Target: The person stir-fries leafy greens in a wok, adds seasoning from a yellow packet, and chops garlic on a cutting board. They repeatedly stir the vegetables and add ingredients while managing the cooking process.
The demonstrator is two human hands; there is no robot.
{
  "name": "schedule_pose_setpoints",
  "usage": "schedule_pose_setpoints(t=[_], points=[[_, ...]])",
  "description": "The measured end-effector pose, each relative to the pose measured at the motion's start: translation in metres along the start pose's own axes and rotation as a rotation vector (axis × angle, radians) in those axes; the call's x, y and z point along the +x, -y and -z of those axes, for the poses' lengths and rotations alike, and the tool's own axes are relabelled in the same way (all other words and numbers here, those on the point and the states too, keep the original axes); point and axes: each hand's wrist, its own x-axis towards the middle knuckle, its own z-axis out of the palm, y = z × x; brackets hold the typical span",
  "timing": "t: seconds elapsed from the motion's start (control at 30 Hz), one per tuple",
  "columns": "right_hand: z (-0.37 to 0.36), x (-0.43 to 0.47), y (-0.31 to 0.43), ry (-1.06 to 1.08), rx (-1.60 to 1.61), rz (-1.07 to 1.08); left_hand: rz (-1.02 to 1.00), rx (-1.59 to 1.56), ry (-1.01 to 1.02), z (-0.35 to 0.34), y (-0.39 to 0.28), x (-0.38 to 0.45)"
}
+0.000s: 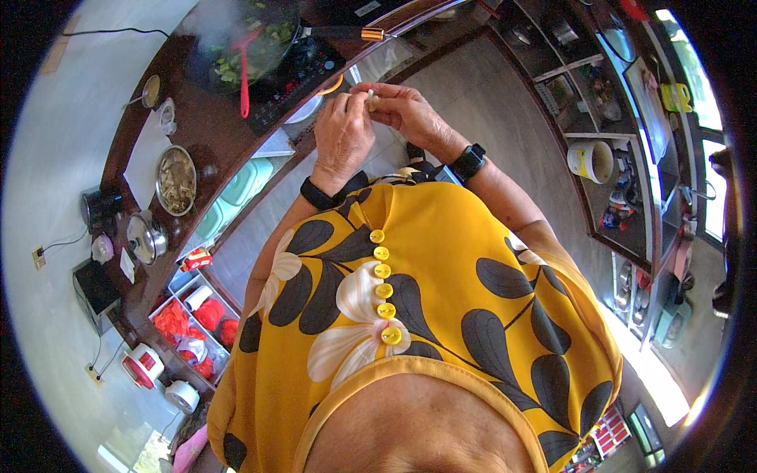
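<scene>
Above the floor, just off the counter's edge, my left hand (pixel 345 130) and my right hand (pixel 408 111) meet at the fingertips. Between them they pinch a small pale piece (pixel 371 100), perhaps a garlic clove; the fingers partly hide it. To the left of the hands, a steaming pan of chopped greens (pixel 236 65) sits on a black cooktop (pixel 301 77). A red spoon or spatula (pixel 244 88) leans in the pan, its handle over the near rim. The pan's black handle (pixel 340 32) points right, past the cooktop.
Along the counter (pixel 219 127) stand a metal bowl of sliced food (pixel 176 180), a lidded metal pot (pixel 146 237) and a small strainer or ladle (pixel 151 90). Below are green plastic containers (pixel 245 180) and an open drawer with red bags (pixel 171 319). Shelves at right hold a white bucket (pixel 582 161).
</scene>
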Motion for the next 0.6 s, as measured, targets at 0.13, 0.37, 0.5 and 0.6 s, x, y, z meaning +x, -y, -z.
schedule_pose_setpoints(t=[0.13,0.37,0.5,0.6], points=[[0.0,0.004,-0.003,-0.024,-0.058,0.012,0.109,-0.186,-0.031,-0.003,0.006,-0.001],[0.006,0.006,-0.006,0.013,0.395,-0.071,0.47,-0.735,0.025,0.001,0.017,0.001],[0.007,0.005,-0.004,0.027,0.531,-0.013,0.146,-0.552,-0.029,0.009,0.018,0.003],[0.006,0.005,-0.003,0.027,0.609,0.03,-0.03,-0.351,-0.023,0.012,0.013,0.004]])
